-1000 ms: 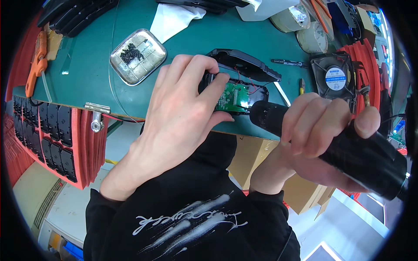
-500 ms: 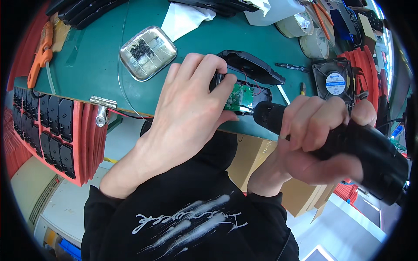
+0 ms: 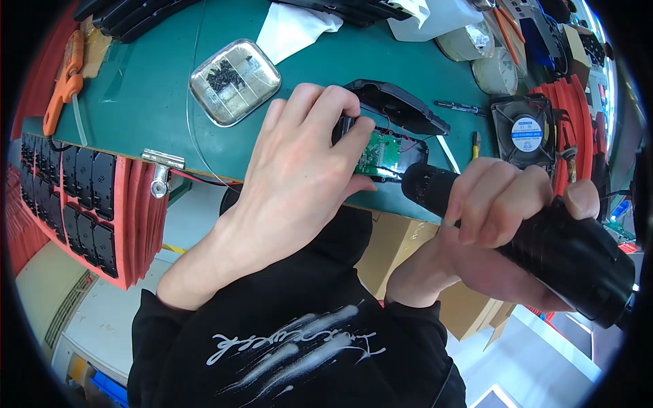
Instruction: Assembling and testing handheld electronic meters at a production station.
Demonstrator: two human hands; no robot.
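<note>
My right hand (image 3: 503, 217) is wrapped round a black electric screwdriver (image 3: 571, 251), held slanting with its nose toward the near edge of a green circuit board (image 3: 382, 151). The thin bit meets the board's area, but its exact tip is hard to make out. The board lies in an open black plastic housing. My left hand (image 3: 299, 160) is closed on the housing's left end, fingers over the top and thumb at the near side. Behind stands the other black housing half (image 3: 398, 107), tilted, with thin red wires running to the board.
A metal tin (image 3: 235, 83) with small dark screws sits left of the housing. To the right are a pen (image 3: 460, 107), a small yellow-handled tool (image 3: 476, 144) and a square fan (image 3: 524, 129). An orange glue gun (image 3: 67, 88) lies far left, near red foam trays (image 3: 129, 224) of black parts.
My right hand and the screwdriver have shifted slightly to the right, its rear end dipping a little. My left hand keeps its hold on the housing.
</note>
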